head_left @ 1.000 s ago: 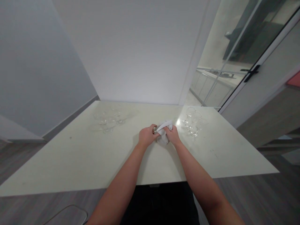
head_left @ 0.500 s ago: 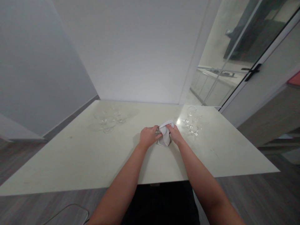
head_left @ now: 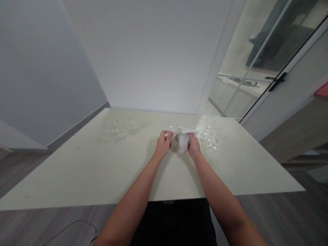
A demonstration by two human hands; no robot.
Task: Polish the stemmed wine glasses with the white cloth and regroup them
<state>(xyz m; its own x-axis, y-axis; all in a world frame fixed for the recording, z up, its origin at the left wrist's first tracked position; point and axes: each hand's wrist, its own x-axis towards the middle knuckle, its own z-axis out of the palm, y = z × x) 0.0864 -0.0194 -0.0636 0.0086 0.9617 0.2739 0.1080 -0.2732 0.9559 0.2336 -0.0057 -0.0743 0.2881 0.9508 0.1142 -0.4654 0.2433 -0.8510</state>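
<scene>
Near the middle of the table, my left hand pinches a clear drinking glass between thumb and fingers. The glass is see-through and small, so its exact shape is hard to make out. My right hand grips a white cloth, which hangs in folds from the fingers just right of the glass. Whether cloth and glass touch I cannot tell.
Several clear glasses stand close together at the back left of the white table. Another cluster of clear glasses is right of my right hand. A white panel rises behind, and a glazed door is at right.
My hands have moved apart and slightly away from me. The cloth, earlier bunched against the glass between both hands, now hangs looser from my right hand, farther right.
</scene>
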